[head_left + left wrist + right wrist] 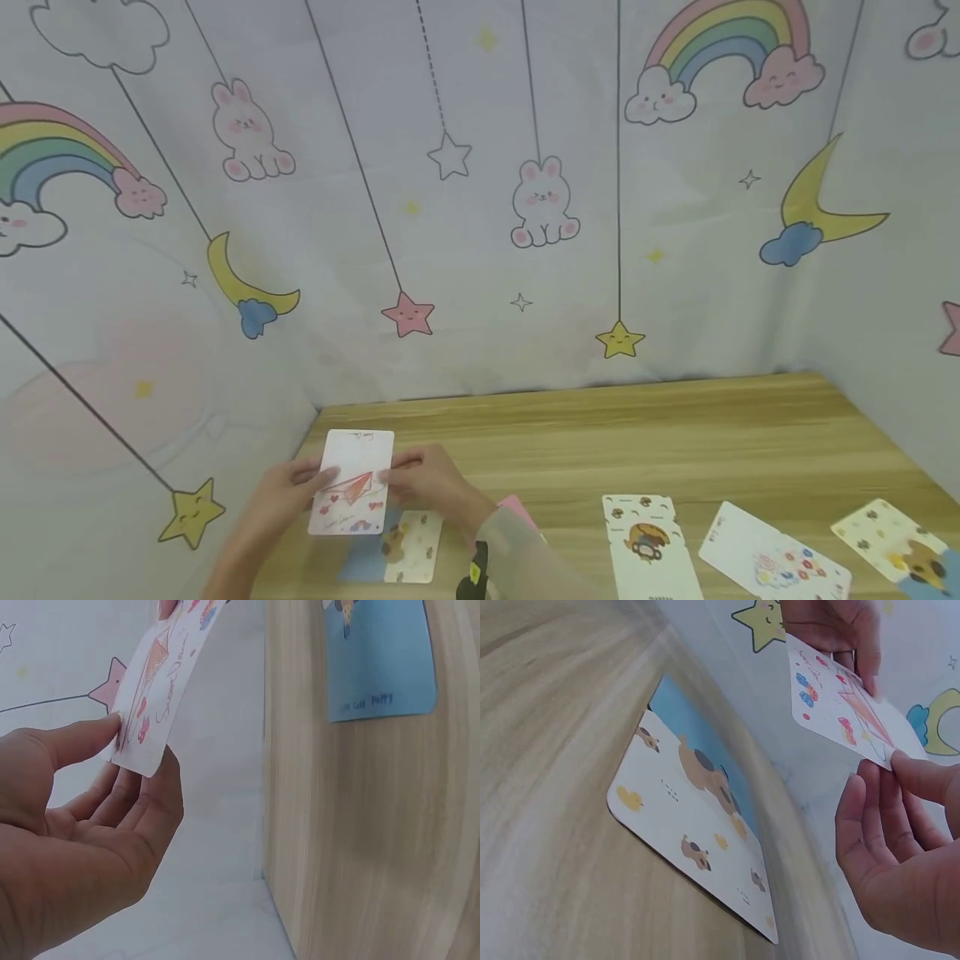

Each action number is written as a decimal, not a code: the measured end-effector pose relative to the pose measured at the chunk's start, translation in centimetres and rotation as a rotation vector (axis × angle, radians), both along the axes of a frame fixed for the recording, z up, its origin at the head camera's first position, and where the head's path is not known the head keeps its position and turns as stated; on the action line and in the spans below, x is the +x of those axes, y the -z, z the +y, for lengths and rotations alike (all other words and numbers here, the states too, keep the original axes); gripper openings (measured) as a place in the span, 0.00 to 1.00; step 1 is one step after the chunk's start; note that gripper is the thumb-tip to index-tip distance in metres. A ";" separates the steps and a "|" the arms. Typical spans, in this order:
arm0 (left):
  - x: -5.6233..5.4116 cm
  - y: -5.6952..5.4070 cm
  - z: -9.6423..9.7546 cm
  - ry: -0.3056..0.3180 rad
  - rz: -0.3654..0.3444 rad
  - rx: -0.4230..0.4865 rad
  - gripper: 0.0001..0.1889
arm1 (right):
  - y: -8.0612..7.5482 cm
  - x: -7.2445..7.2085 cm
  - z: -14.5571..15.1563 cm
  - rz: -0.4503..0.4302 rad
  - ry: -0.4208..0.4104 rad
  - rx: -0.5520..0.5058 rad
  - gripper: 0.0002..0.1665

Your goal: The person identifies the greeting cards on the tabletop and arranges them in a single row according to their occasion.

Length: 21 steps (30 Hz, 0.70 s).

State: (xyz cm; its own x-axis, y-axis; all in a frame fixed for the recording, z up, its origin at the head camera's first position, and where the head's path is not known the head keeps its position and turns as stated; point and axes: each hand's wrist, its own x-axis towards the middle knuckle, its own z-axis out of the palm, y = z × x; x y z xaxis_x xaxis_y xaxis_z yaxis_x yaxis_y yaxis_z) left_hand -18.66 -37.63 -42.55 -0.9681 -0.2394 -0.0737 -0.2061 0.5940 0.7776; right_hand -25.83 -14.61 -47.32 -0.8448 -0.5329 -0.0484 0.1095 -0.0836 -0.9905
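A white card (352, 458) printed with a red paper plane and small hearts is held up above the table's left part. My left hand (288, 492) pinches its left edge between thumb and fingers. On the opposite edge, my right hand (431, 479) pinches it the same way. In the left wrist view the left thumb lies on the card's (154, 697) printed face, the fingers behind it. Below the held card, a blue-and-white card with a brown dog (705, 780) lies on the wooden table.
To the right on the table (570, 442) lie a white card with a brown picture (648, 546), a white card with flowers (776, 554) and a cream-and-blue dog card (903, 546). A pink card (517, 507) shows partly behind the right sleeve. A patterned cloth (480, 250) hangs behind.
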 end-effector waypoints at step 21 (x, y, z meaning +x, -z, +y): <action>-7.9 3.2 1.6 0.139 -0.058 0.451 0.31 | 0.3 -4.0 2.7 -0.049 0.272 -0.003 0.10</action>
